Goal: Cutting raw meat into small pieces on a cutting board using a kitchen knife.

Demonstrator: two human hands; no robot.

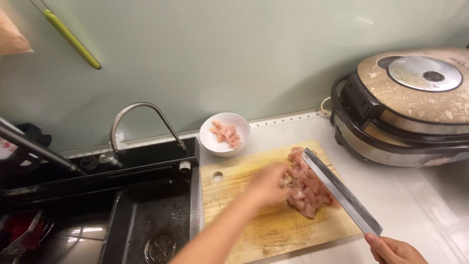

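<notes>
Gripping the cleaver (342, 191) by its handle at lower right, the right hand (394, 250) is clenched around it. The blade's long axis runs diagonally, tip toward upper left, resting against the diced raw chicken (307, 188) mid-frame on the wooden cutting board (254, 227). The left hand (267, 187), blurred, touches the pile; its grip I cannot tell. Best to keep fingertips behind the edge.

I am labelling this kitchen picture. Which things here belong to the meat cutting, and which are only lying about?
In use:
left hand on the raw meat pieces
right hand holding the cleaver
wooden cutting board
white bowl of meat

Lying about:
electric cooker
sink
faucet
green-handled tool on the wall
</notes>
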